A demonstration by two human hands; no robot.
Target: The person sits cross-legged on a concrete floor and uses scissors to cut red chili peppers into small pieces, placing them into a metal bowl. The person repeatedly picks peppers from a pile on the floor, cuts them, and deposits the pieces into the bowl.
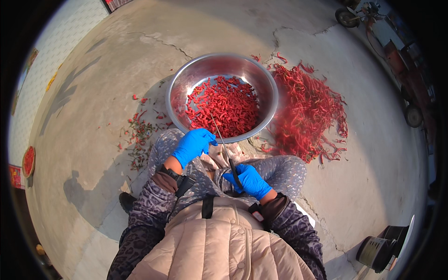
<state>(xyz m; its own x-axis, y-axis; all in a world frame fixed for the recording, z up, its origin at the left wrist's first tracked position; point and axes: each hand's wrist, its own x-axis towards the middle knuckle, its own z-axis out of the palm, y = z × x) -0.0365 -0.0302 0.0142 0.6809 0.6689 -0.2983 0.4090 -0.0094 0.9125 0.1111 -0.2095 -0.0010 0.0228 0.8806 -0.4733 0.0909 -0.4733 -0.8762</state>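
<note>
In my right hand (250, 180), gloved in blue, is the black handle of a knife (222, 138). Its long thin blade points away from me and crosses the near rim of a steel basin (224, 60). My left hand (194, 145), also in a blue glove, is beside the blade at that rim. Its fingers are bent, and whether they pinch anything is hidden. Short cut pieces of red chili pepper (227, 108) cover much of the basin's bottom. Right of the basin lies a large heap of long whole red chilies (304, 112) on the concrete floor.
Green stems and chili scraps (140, 140) are scattered on the floor left of the basin. A red three-wheeled vehicle (399, 59) stands at the far right. Black buckets (376, 250) sit at the lower right. A round container of red pieces (28, 161) is at the left.
</note>
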